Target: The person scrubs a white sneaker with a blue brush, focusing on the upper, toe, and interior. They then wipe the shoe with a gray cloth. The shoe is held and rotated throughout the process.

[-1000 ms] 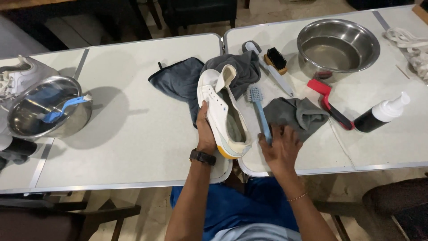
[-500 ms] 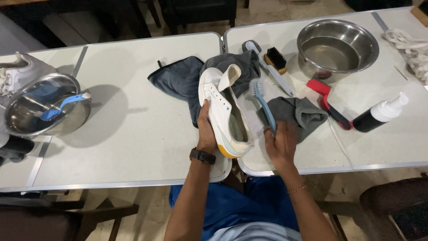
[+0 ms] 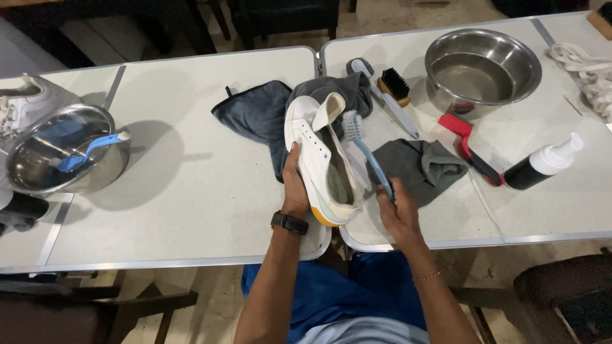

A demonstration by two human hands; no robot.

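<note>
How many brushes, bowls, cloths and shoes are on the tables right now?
Brushes: 5, blue one in right hand at, grey, wooden, red, blue in left bowl
Steel bowls: 2
Grey cloths: 2
Shoes: 2, one in left hand at, one at far left
Total: 11

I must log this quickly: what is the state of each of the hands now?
Left hand: closed, holding the white sneaker.
Right hand: closed, holding the blue brush.
</note>
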